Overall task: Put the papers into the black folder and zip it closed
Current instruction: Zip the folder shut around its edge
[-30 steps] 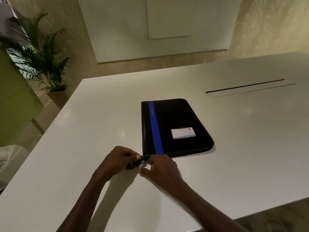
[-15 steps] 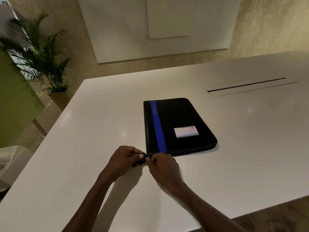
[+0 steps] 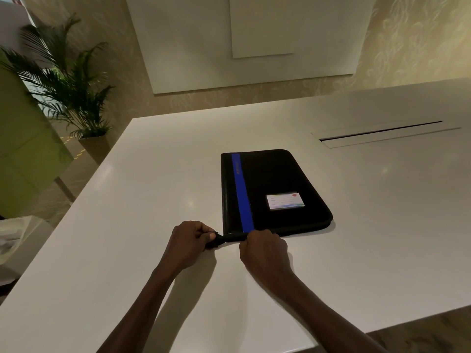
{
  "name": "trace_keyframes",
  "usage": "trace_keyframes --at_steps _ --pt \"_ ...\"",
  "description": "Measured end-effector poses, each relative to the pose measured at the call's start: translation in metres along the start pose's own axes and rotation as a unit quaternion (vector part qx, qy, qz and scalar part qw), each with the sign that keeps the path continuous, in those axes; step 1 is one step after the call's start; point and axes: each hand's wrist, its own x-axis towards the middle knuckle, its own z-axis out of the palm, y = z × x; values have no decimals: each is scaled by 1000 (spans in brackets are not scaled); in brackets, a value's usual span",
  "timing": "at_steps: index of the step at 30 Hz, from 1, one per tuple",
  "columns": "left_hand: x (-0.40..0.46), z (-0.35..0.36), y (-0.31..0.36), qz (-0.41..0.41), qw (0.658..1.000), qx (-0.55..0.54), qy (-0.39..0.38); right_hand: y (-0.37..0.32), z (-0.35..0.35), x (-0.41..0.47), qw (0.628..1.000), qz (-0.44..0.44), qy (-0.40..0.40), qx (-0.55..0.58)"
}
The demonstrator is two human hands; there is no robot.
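Note:
The black folder (image 3: 280,182) lies flat and closed on the white table (image 3: 153,174), with a blue stripe down its left side and a small white label card on its cover. At its near left corner my left hand (image 3: 190,242) pinches a black tab end of the zipper that sticks out from the corner. My right hand (image 3: 263,250) sits just right of it on the folder's near edge, fingers curled at the zipper; the pull itself is hidden under them. No loose papers are in view.
A long cable slot (image 3: 382,133) is set into the table at the back right. A potted palm (image 3: 68,82) stands on the floor beyond the table's left corner. A green panel (image 3: 23,149) stands at far left. The table's near edge runs close on the right.
My right hand has moved rightward along the folder's near edge, away from my left hand. The left hand keeps its hold at the corner. The folder has stayed in place.

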Motion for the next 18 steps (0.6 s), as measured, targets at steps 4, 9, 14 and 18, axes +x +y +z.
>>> trace_keyframes --at_steps 4,9,14,18 --pt "1 1 1 -8 999 31 -4 13 -7 0 1000 3 3 -11" --pt "1 9 15 57 992 108 41 20 -10 0 999 -29 0 -21" --pt "8 42 42 194 949 237 -73 22 -8 0 999 -50 -2 -14" --pt "20 48 45 200 912 344 -99 26 -7 1 996 -83 4 -34"
